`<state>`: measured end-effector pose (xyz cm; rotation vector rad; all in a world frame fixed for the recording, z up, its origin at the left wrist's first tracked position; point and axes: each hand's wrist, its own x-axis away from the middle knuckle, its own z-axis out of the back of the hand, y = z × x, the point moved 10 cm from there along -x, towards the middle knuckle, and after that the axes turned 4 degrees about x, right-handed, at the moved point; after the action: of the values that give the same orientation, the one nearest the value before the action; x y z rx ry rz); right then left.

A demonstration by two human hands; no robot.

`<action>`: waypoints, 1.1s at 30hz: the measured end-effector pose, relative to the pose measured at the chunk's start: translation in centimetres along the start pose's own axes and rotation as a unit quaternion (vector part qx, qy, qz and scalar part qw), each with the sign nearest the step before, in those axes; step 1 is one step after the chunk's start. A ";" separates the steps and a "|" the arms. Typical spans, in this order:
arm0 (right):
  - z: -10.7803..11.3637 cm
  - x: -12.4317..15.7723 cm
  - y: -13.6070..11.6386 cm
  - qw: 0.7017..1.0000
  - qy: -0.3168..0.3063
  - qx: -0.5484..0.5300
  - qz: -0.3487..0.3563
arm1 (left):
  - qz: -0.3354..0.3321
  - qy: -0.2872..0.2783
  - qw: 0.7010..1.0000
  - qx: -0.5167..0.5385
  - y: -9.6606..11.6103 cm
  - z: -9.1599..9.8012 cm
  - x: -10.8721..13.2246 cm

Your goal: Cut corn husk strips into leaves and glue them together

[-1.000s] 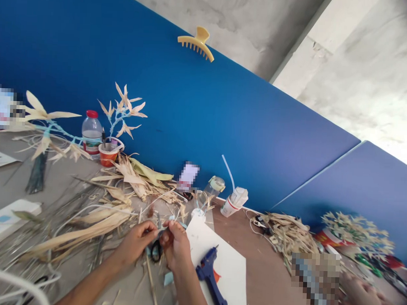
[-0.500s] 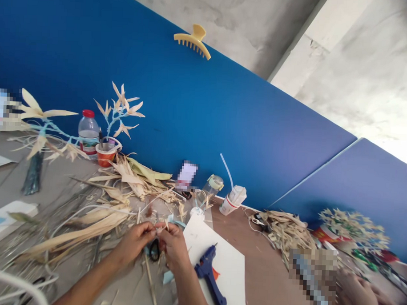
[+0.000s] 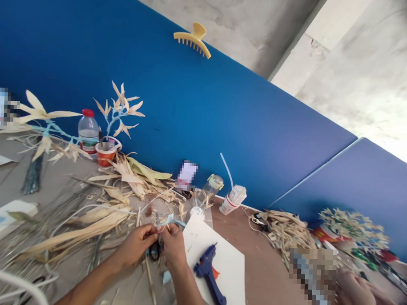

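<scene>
My left hand and my right hand meet over the cluttered table with their fingertips pinched together. Between them is a small, thin pale strip that looks like husk, with most of it hidden by the fingers. The black handle of what looks like scissors lies just below the fingertips. Bits of light blue paper or tape show beyond my right hand. To the right, a blue glue gun rests on a white sheet.
Dried corn husks and stems spread to the left. Husk-flower stems stand in a red cup beside a bottle. A jar and a paper cup stand at the blue partition. Another person's hand is at right.
My pinched fingers have shifted slightly, with the right hand's fingers curled closer together. The large husk flower at far left has swung a little to the right.
</scene>
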<state>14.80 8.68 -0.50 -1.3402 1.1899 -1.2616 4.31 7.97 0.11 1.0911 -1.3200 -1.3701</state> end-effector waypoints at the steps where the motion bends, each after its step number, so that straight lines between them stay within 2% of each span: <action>1: 0.0 0.0 0.1 1.000 0.003 -0.002 -0.003 | -0.004 0.001 1.000 0.001 0.2 -0.1 0.1; 7: 0.5 0.0 -0.4 0.999 0.031 0.016 0.017 | -0.009 -0.022 0.999 0.026 0.0 -1.2 0.2; 11: 0.6 -0.1 -0.4 0.999 0.038 0.022 0.023 | -0.013 -0.008 1.000 0.012 -0.5 -1.0 0.1; 16: 0.6 0.0 0.3 0.999 0.042 -0.011 -0.006 | -0.019 -0.001 0.999 -0.028 -0.1 -0.7 0.1; 18: 0.5 0.0 0.7 0.998 0.038 -0.034 -0.026 | -0.044 0.006 0.996 -0.073 0.6 -0.5 0.3; 23: 0.0 0.3 1.7 0.992 0.015 -0.093 -0.082 | -0.164 -0.025 0.957 -0.237 2.9 -1.0 1.1; 28: -0.2 0.4 1.7 0.984 0.006 -0.137 -0.117 | -0.214 -0.059 0.912 -0.344 2.7 -1.5 1.4; 33: 0.9 0.0 0.6 0.972 0.005 -0.200 -0.121 | -0.210 -0.084 0.923 -0.312 2.7 -1.9 1.6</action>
<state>15.69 8.62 -1.15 -1.8207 1.3692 -1.2351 5.90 5.97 2.70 0.8402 -0.6745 -2.0586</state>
